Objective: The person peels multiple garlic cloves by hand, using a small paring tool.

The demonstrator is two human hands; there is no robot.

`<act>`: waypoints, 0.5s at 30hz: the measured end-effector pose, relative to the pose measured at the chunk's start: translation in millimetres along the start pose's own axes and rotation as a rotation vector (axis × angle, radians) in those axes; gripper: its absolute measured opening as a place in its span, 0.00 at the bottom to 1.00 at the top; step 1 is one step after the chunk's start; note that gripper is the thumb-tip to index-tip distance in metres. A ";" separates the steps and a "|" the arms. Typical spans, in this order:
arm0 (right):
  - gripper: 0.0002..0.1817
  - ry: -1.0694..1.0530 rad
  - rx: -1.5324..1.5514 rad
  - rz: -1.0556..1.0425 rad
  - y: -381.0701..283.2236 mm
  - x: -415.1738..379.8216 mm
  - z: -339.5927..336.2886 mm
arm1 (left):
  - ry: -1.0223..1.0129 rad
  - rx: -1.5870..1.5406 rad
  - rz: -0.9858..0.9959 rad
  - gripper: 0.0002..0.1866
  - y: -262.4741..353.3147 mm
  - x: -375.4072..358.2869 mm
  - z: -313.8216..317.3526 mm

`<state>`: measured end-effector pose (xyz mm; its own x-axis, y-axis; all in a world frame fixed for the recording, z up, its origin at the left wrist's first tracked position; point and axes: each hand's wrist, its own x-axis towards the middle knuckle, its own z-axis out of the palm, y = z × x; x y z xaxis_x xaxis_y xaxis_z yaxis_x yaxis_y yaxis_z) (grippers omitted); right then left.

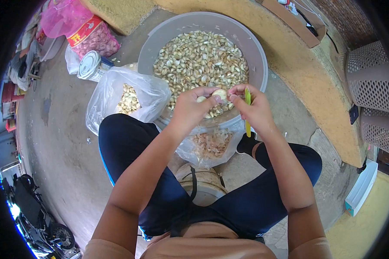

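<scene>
My left hand (192, 106) pinches a pale garlic clove (219, 93) between thumb and fingertips, and a second clove (201, 99) shows against its fingers. Close to it on the right, my right hand (253, 106) has its thumb and forefinger together near the held clove, while a knife with a yellow-green handle (248, 113) is tucked in its fingers. Both hands are over the near rim of a wide grey basin (260, 64), which holds a mass of garlic cloves (201, 58). The knife's blade is hard to make out.
Left of the basin sits a clear plastic bag (101, 101) with peeled cloves (129, 100). Below the basin, another bag holds papery skins (209, 144). A tin can (90, 67) and a pink net sack (97, 39) stand back left. A yellow ledge (328, 93) curves along the right.
</scene>
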<state>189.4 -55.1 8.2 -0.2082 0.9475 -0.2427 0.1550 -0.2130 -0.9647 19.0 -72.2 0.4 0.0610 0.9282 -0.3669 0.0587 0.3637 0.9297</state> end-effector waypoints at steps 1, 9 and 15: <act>0.08 -0.001 -0.051 -0.043 0.0 -1.1 0.9 | 0.001 -0.018 -0.009 0.14 0.5 -0.4 -0.2; 0.09 0.161 -0.491 -0.485 6.9 -5.7 9.5 | 0.045 0.101 0.041 0.14 -5.7 -3.0 4.5; 0.11 0.161 -0.562 -0.491 8.8 -6.6 7.9 | 0.035 0.271 0.348 0.12 -16.1 -0.5 7.0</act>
<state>184.5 -65.1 0.6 -0.2434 0.9344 0.2599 0.5585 0.3541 -0.7501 25.0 -79.1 -14.6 0.0895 0.9956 -0.0275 0.2999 -0.0006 0.9540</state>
